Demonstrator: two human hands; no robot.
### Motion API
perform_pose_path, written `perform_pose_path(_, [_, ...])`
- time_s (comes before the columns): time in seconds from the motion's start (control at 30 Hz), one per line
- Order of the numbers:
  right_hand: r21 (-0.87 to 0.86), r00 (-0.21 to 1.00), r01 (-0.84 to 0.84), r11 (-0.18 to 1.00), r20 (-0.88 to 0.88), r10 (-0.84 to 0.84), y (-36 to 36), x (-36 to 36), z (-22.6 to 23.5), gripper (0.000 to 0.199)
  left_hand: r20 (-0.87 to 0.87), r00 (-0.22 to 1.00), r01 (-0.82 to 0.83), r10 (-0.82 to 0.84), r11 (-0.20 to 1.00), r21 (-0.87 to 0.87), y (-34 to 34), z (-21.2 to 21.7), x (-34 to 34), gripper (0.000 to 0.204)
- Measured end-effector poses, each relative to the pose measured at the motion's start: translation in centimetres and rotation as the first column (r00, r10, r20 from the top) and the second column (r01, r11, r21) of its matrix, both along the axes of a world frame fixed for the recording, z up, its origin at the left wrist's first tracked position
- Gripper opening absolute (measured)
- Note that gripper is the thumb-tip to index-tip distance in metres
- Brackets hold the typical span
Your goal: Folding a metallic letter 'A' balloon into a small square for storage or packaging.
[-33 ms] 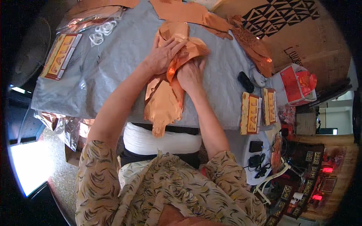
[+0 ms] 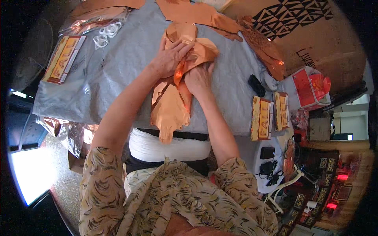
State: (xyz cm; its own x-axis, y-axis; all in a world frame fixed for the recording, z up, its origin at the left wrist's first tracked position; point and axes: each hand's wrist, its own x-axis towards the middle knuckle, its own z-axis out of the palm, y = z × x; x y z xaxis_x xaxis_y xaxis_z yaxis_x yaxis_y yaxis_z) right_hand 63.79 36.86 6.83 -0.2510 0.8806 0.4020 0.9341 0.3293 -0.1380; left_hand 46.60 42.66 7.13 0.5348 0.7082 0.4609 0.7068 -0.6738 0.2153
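Nearest the camera: the person's patterned tan-and-brown sleeves [image 2: 118, 188], both forearms reaching up onto a table covered with a wrinkled grey cloth [image 2: 118, 78].

A crumpled sheet of shiny copper-orange foil [image 2: 173, 106] lies at the near middle of the cloth. Its lower tip hangs just over the near table edge; its upper part reaches up the cloth under both hands.

The left hand [image 2: 170, 58] lies palm-down on the upper part of the foil, fingers spread and flat, pressing rather than gripping. The right hand [image 2: 199, 78] rests just beside it, also on the foil; its fingertips tuck under a folded flap, so whether they pinch the foil cannot be told. The two hands are near each other, almost touching.

To the right, near the table edge: two flat yellow-and-orange packets [image 2: 269, 116] side by side. Above them, a small black oblong object [image 2: 256, 85].

Left side of the cloth: another flat yellow-and-orange packet [image 2: 63, 59], and beyond it a small heap of white rings [image 2: 106, 35].

Far edge: more copper-orange foil sheets [image 2: 197, 13] overlapping the cloth. Far right: a red box [image 2: 309, 88] and a brown cardboard box with a black pattern [image 2: 303, 23].
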Motion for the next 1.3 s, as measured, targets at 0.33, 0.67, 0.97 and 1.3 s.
perform_pose_path(0.33, [-0.171,0.998,0.053,0.984,0.045,-0.046,-1.1,-1.6,1.9,0.046,0.417,0.909,0.217,0.015,0.837,-0.503,3.5,1.2,-2.7,0.067])
perform_pose_path(0.67, [-0.074,0.989,0.04,0.996,0.145,-0.029,-0.8,-1.2,1.4,0.046,0.237,0.965,0.175,-0.115,0.953,-0.248,0.6,5.9,-3.6,0.118])
perform_pose_path(0.97, [-0.007,1.0,-0.002,1.0,-0.009,0.002,-0.8,-1.7,0.7,0.048,0.312,0.784,-0.508,0.536,0.844,-0.172,6.2,4.1,-5.5,0.06])
perform_pose_path(1.3, [-0.05,0.997,0.023,0.998,0.081,-0.018,-0.6,-1.3,0.6,0.045,-0.448,0.894,0.017,-0.007,1.0,0.019,6.1,5.4,3.2,0.046])
